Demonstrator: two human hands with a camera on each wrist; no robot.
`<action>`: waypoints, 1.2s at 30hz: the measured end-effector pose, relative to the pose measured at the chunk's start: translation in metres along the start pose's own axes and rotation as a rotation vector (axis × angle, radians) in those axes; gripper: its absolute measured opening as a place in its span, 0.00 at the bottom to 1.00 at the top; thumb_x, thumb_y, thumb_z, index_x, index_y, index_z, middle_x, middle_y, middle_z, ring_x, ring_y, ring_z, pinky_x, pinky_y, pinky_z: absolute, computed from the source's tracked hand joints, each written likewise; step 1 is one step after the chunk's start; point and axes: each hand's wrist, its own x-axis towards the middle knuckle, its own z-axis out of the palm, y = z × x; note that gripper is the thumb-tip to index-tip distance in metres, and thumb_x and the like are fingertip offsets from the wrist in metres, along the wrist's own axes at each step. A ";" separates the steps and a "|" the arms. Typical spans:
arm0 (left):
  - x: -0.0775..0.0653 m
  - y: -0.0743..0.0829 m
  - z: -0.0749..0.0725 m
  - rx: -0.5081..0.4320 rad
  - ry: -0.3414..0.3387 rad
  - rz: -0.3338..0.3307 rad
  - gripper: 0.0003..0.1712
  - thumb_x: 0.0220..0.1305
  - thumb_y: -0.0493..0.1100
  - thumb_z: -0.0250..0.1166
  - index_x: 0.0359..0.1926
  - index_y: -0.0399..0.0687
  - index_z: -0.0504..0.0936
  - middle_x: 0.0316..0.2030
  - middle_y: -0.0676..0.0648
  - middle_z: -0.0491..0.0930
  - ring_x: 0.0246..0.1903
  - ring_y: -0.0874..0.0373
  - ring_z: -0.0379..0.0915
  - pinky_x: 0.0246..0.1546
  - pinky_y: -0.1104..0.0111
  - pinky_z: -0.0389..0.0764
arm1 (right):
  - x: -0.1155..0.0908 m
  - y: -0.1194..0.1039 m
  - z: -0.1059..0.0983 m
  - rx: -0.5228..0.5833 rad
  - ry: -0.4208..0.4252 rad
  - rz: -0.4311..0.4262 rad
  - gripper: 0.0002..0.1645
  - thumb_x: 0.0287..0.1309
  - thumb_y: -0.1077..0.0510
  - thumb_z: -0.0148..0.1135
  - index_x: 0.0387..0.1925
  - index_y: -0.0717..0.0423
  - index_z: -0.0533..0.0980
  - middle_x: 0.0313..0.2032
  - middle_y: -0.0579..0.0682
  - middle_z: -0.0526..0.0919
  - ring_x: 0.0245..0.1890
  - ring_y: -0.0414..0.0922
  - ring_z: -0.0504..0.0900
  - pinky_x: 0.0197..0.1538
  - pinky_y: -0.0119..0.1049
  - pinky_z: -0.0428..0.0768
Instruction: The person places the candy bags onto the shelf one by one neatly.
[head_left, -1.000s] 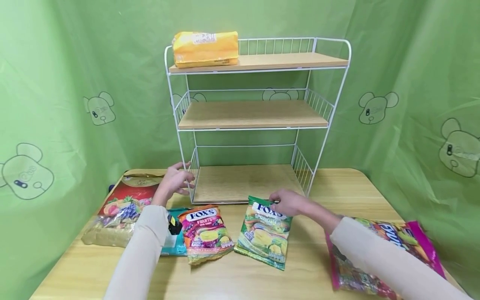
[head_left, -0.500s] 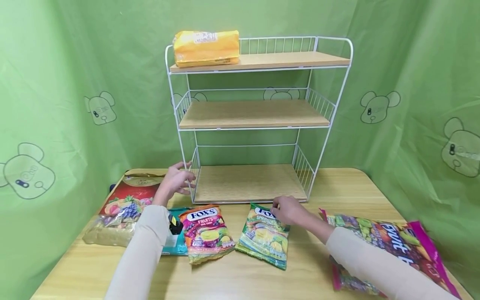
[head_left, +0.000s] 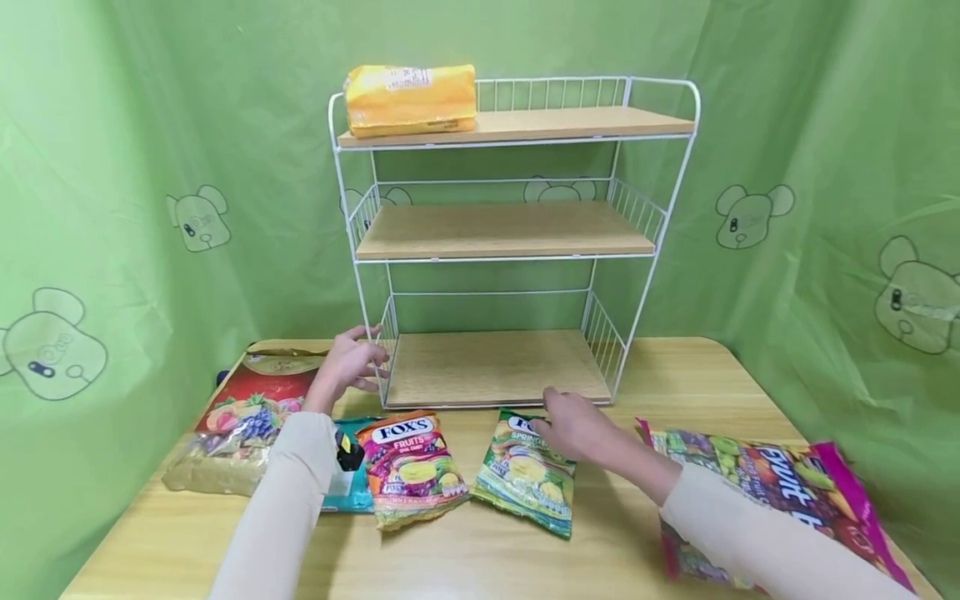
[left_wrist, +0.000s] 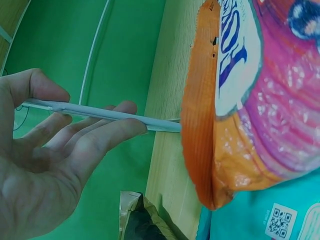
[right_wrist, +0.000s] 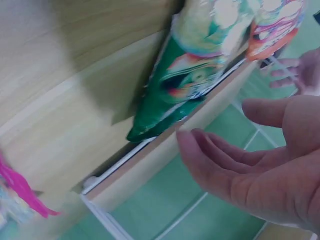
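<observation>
My left hand grips the front left post of a white wire rack; in the left wrist view the thumb and fingers sit on opposite sides of that post. A green Fox's Spring Tea candy bag lies on the table in front of the rack. Above its top right corner is my right hand, fingers loosely bent with nothing between them. The right wrist view shows its fingertips by the bottom shelf's front edge, beside the bag's green top end. An orange Fox's Fruits candy bag lies left of the green one.
The rack has three wooden shelves, with a yellow package at the top left. A teal bag lies partly under the orange bag. A red and gold bag is far left; a pink-edged fruit bag lies right, partly behind my sleeve.
The green bag's top end has come down from my right hand's hold, and that hand has let go and shifted slightly. My left hand has stayed on the post.
</observation>
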 end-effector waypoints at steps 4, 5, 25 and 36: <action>0.001 0.000 0.000 -0.002 0.001 0.002 0.45 0.59 0.34 0.60 0.78 0.51 0.60 0.60 0.29 0.75 0.44 0.38 0.85 0.38 0.52 0.91 | -0.010 -0.005 -0.002 -0.073 -0.054 0.023 0.27 0.73 0.45 0.56 0.38 0.69 0.79 0.31 0.60 0.83 0.31 0.53 0.83 0.41 0.46 0.87; 0.001 0.000 0.000 -0.002 0.001 0.002 0.44 0.59 0.34 0.60 0.78 0.51 0.60 0.60 0.29 0.75 0.44 0.38 0.85 0.37 0.53 0.91 | -0.013 -0.005 -0.001 -0.088 -0.076 0.028 0.28 0.73 0.43 0.54 0.32 0.66 0.79 0.29 0.58 0.82 0.28 0.51 0.82 0.38 0.44 0.86; 0.001 -0.001 0.000 -0.013 0.012 -0.004 0.44 0.59 0.35 0.61 0.78 0.52 0.61 0.60 0.29 0.76 0.51 0.32 0.81 0.40 0.50 0.90 | -0.013 0.010 0.025 -0.005 -0.221 0.100 0.66 0.57 0.30 0.65 0.71 0.79 0.53 0.55 0.78 0.76 0.29 0.49 0.82 0.43 0.47 0.88; -0.001 0.001 0.001 -0.003 0.016 -0.008 0.44 0.60 0.35 0.60 0.78 0.51 0.61 0.60 0.29 0.75 0.46 0.38 0.85 0.39 0.52 0.90 | -0.001 0.012 0.018 0.076 -0.207 0.059 0.63 0.54 0.44 0.74 0.74 0.75 0.51 0.64 0.78 0.70 0.63 0.71 0.72 0.68 0.64 0.72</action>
